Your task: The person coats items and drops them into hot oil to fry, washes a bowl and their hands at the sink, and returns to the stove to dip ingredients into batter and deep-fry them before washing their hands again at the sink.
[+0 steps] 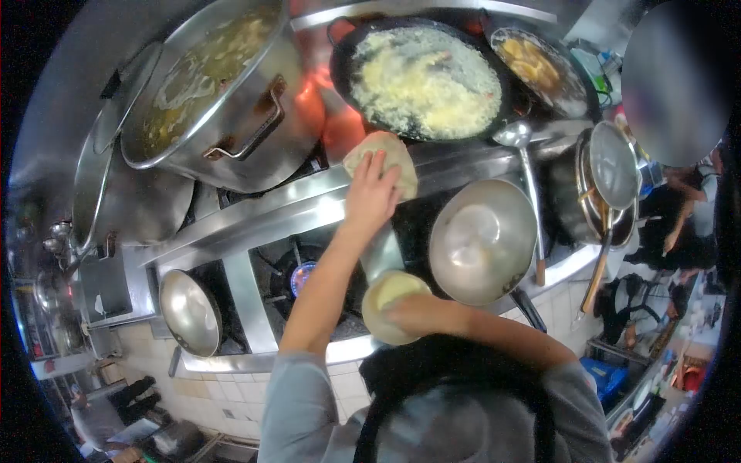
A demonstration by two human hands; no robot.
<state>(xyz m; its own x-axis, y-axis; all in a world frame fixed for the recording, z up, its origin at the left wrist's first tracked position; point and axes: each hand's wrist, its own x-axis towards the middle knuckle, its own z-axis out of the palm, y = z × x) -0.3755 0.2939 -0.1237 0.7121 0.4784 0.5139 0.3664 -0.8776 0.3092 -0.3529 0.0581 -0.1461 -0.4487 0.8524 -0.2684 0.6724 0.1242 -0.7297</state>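
Observation:
My left hand [372, 189] reaches forward with its fingers on a pale folded cloth [405, 171], held against the steel ledge below a large black pan [340, 73] of white and yellow food. Closer to my body, my right hand [409, 310] grips a pale, round, bowl-like item [378, 305]; its fingertips are partly hidden inside. Beside that hand a bare steel wok [482, 239] rests on the stove. Left of my left forearm, a burner [302, 278] shows a blue flame.
A big steel pot [266, 150] of broth stands at back left. A smaller wok [189, 312] sits front left. A ladle [530, 185] lies right of the steel wok, near a strainer [614, 166]. Another pan [544, 69] holds frying food. People [683, 216] are far right.

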